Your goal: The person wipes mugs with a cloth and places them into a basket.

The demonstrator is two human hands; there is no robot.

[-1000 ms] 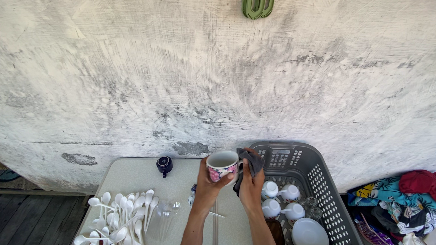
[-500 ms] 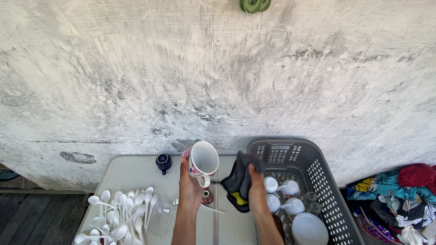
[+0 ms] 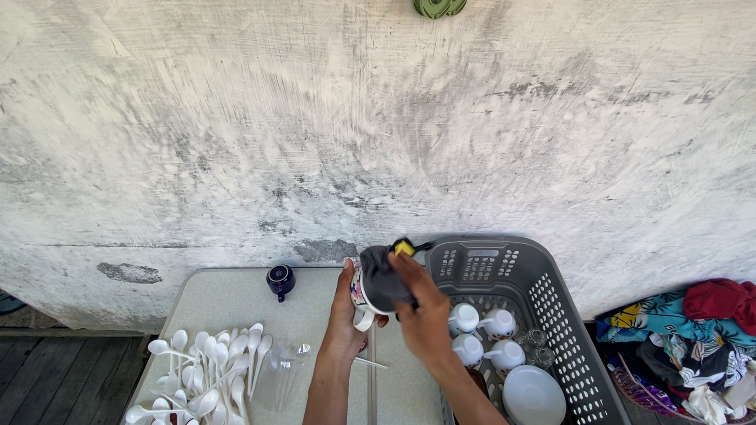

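My left hand [image 3: 346, 318] grips a white mug [image 3: 362, 297] with a pink flowered pattern, tipped on its side above the table. My right hand [image 3: 424, 303] presses a dark grey cloth [image 3: 383, 273] with a yellow tag over the mug's mouth. Both hands meet just left of the grey plastic basket [image 3: 566, 315], which holds several white cups [image 3: 483, 334] and a white plate [image 3: 533, 397].
A pale folding table [image 3: 222, 302] carries a heap of white plastic spoons [image 3: 201, 378], a clear glass [image 3: 281, 371] and a small dark blue cup [image 3: 280, 280]. A rough whitewashed wall stands behind. A pile of coloured clothes [image 3: 701, 335] lies at the right; a wooden floor shows at the left.
The mug was held mouth-up, then tilted. My right hand has brought the cloth from beside the mug up over its mouth.
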